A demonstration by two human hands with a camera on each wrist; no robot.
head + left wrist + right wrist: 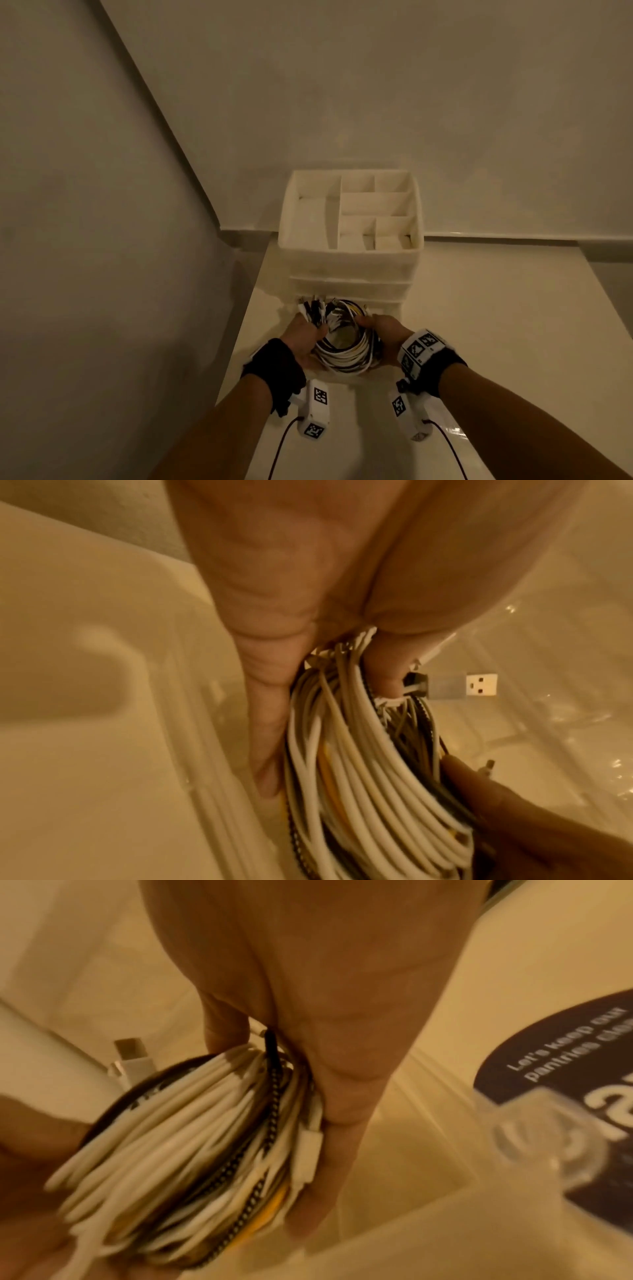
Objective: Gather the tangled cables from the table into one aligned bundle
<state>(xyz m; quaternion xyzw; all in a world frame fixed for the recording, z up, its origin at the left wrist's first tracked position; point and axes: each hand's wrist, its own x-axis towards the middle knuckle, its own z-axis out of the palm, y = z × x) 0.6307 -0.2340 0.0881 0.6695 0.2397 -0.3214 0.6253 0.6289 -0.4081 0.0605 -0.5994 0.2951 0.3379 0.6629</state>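
A coil of white, grey, yellow and black-braided cables (346, 346) is held between both hands just in front of the white drawer unit. My left hand (301, 337) grips the coil's left side, where several plug ends stick out. My right hand (380, 330) grips the right side, fingers wrapped round the strands. In the left wrist view the cable bundle (359, 764) runs between my fingers (267, 723), and a USB plug (462, 688) juts out to the right. The right wrist view shows the cable coil (192, 1145) against my fingers (329, 1123).
A white drawer unit (349, 270) with a divided tray on top stands against the back wall. The table (479, 342) stretches to the right of it. A wall runs close along the left. A dark round sticker (565, 1074) and a clear knob (548, 1137) lie right of my right hand.
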